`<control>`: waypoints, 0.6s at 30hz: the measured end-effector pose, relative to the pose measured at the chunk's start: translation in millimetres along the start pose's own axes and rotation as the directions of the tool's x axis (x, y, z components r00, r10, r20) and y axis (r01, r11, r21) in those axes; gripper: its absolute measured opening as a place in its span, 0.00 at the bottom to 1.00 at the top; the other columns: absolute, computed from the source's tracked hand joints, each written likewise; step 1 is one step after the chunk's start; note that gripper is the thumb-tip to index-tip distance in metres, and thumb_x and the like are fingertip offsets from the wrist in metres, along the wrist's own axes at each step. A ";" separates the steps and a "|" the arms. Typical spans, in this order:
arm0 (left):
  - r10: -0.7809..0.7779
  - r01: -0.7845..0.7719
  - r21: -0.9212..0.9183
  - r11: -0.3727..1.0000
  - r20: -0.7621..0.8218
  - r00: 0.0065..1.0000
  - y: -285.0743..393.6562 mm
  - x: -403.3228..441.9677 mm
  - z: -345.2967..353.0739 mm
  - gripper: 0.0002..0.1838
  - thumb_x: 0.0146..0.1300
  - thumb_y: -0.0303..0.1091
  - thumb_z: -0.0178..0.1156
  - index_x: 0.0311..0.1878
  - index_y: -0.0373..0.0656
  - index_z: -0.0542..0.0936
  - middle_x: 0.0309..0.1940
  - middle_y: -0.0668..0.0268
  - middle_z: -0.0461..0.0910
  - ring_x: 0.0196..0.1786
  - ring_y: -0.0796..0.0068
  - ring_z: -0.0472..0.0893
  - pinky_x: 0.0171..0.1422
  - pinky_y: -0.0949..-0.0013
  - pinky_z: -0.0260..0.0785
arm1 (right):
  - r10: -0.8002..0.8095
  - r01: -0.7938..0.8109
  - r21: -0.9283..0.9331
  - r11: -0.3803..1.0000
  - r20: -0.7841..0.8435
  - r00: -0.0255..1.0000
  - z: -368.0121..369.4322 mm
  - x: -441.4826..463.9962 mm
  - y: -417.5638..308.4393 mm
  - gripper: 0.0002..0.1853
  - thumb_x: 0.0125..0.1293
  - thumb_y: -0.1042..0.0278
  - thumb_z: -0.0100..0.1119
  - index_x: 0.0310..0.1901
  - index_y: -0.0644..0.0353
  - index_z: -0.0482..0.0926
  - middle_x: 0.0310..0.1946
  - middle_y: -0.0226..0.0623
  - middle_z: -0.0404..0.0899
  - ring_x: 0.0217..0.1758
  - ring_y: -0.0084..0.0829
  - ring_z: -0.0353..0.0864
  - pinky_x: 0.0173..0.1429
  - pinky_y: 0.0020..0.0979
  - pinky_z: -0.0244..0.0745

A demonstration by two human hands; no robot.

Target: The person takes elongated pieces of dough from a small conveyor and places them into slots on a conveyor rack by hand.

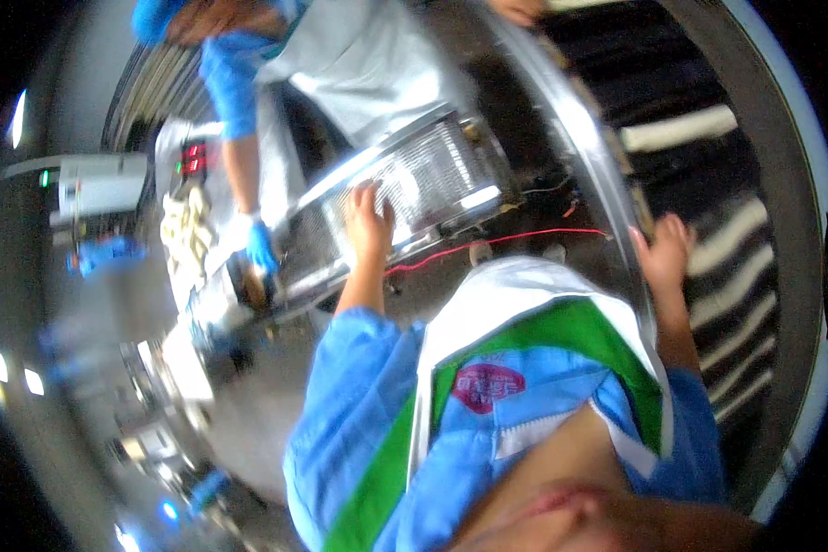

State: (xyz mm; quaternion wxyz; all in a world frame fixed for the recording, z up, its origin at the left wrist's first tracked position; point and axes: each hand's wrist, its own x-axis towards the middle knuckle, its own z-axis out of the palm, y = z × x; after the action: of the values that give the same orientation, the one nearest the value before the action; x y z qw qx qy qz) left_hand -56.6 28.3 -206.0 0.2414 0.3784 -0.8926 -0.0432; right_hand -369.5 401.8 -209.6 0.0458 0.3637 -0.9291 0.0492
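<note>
Metal with a perforated face forms the panel (pixel 432 175) under your left hand (pixel 371 225), ahead of you and to the left. Your left fingers are slightly apart with no object visible between them; contact with the panel cannot be confirmed. Your right hand (pixel 664 258) is at the bright rail (pixel 607 152) on your right, thumb spread from the fingers, nothing seen clamped. Whether it touches the rail is unclear through blur.

Pale strips (pixel 681 129) lie across the dark bed (pixel 672 83) beyond that rail. For good practice, set the right palm lightly and avoid dragging fingertips over the strips. Place the left hand flat, clear of the panel's edges. Allow room for the co-worker's blue-gloved hand (pixel 262 248) near the panel's far left end. Watch your footing near the red cord (pixel 488 239).
</note>
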 end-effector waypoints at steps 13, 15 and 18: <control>-0.731 0.749 0.015 0.663 -0.203 0.651 -177.7 -190.5 -20.4 0.24 0.46 0.32 0.65 0.50 0.39 0.75 0.51 0.49 0.72 0.56 0.49 0.70 0.62 0.56 0.61 | -0.020 0.006 -0.166 0.986 -0.084 0.996 9.0 -3.9 -10.7 0.35 0.58 0.38 0.57 0.32 0.75 0.79 0.41 0.60 0.78 0.51 0.53 0.75 0.56 0.45 0.70; -0.752 0.768 0.006 0.641 -0.197 0.629 -184.6 -192.5 -20.5 0.24 0.46 0.32 0.65 0.50 0.39 0.75 0.51 0.49 0.72 0.56 0.49 0.70 0.62 0.56 0.61 | 0.025 -0.025 -0.204 0.979 -0.004 1.000 14.2 -1.5 -5.6 0.36 0.58 0.37 0.56 0.34 0.76 0.79 0.44 0.60 0.77 0.53 0.52 0.74 0.57 0.45 0.69; -0.797 0.812 -0.012 0.584 -0.197 0.571 -191.7 -185.8 -27.6 0.25 0.46 0.31 0.64 0.51 0.39 0.74 0.52 0.49 0.71 0.56 0.49 0.70 0.63 0.55 0.61 | 0.084 -0.073 -0.206 0.976 0.045 0.995 15.7 -4.9 -5.0 0.37 0.58 0.36 0.55 0.37 0.76 0.78 0.47 0.59 0.75 0.56 0.52 0.71 0.59 0.46 0.67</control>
State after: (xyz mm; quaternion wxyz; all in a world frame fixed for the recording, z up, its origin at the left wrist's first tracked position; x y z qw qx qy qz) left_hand 192.5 24.5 -305.6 0.2599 0.7541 -0.5981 -0.0780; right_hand -363.3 399.5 -225.5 0.0559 0.3210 -0.9438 -0.0545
